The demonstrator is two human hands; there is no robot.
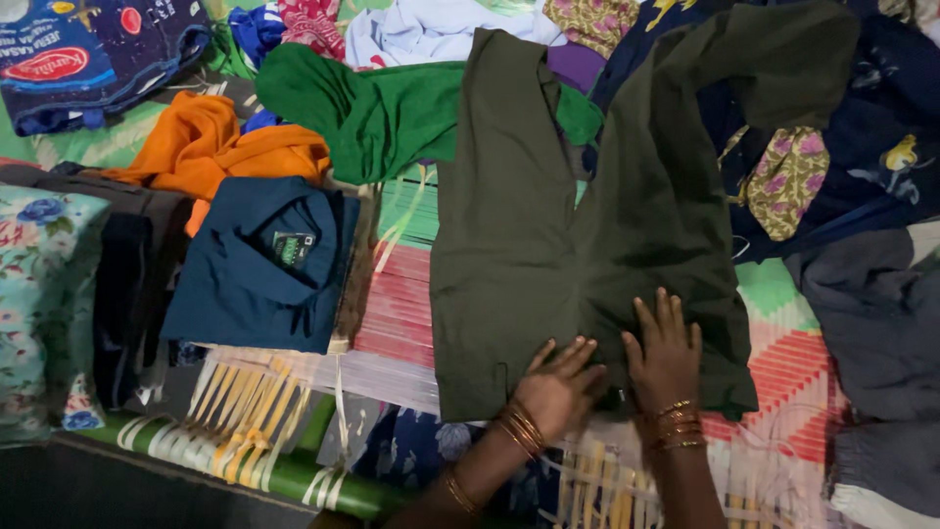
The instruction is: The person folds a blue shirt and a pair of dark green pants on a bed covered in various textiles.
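A dark olive green garment (548,235) lies spread flat on a striped woven mat (401,304). My left hand (560,384) presses palm down on its near hem, fingers apart and pointing away from me. My right hand (666,351) lies flat beside it on the same hem, fingers spread. Both wrists carry gold bangles. Neither hand grips the cloth; both rest on top of it.
A folded navy blue shirt (259,264) lies left of the olive garment. Behind it sit an orange cloth (215,147) and a green garment (382,113). Dark and floral clothes (783,176) pile at the right, a floral cushion (44,304) at the far left.
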